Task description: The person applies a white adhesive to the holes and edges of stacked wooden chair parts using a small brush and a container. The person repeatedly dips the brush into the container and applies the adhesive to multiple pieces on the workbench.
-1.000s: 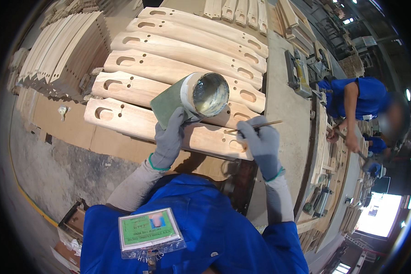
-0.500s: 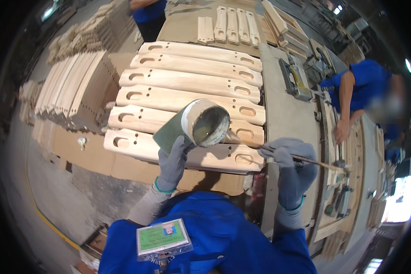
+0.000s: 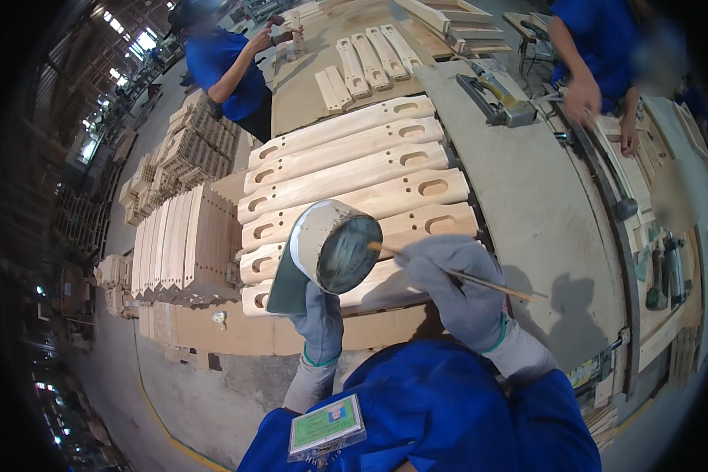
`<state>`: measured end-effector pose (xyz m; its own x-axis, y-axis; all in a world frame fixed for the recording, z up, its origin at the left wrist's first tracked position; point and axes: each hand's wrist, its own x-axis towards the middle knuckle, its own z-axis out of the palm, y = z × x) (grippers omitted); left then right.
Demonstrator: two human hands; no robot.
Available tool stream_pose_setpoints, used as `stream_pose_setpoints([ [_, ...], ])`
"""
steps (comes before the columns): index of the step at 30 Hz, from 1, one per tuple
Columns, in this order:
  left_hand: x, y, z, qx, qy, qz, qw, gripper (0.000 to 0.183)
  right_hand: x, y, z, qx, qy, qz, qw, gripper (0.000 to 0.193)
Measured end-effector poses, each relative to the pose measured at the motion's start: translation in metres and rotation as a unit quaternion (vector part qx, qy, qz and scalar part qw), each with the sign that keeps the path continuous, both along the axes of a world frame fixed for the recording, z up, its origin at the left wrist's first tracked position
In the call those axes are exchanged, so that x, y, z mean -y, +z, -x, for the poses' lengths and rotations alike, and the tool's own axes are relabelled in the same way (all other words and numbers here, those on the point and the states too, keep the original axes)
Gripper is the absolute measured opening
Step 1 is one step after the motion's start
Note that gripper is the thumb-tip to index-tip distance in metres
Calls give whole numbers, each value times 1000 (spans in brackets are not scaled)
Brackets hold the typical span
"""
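My left hand (image 3: 321, 324), in a grey glove, grips a cup (image 3: 313, 230) with a pale band, tilted so its mouth faces right. A dark green piece (image 3: 288, 288) shows beside the cup, held by the same hand; its kind is unclear. In my gloved right hand (image 3: 458, 285) a thin wooden stick (image 3: 492, 284) is pinched, its tip in front of the cup's mouth. Beneath both hands lies a row of pale wooden boards (image 3: 354, 185), each with oval slots and small holes at the ends. The cup and hands cover parts of the nearest boards.
Stacked wooden pieces (image 3: 185, 236) stand to the left. Smaller slats (image 3: 366, 63) lie beyond the boards. A nail gun (image 3: 499, 98) rests on the grey tabletop (image 3: 539, 181) at right. One co-worker (image 3: 232, 67) stands far left, another (image 3: 598, 47) works at the right.
The view has shifted, bringing more of the far-left co-worker into sight. My right hand has come closer to the cup. The cup's mouth now turns more to the side, with the stick's tip before it.
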<state>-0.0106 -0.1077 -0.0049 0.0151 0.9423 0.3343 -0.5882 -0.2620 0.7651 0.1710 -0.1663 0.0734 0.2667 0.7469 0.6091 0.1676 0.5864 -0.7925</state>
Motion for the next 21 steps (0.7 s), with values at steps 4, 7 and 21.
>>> stream_pose_setpoints([
  [4,-4,2,9,-26,17,-9,999,34,12,8,1,89,1,-25,996,20],
  [7,1,11,4,10,10,-22,1000,34,13,3,-1,137,20,-60,989,19],
  [21,0,17,9,-33,37,-2,999,34,9,1,3,133,24,-40,990,14],
])
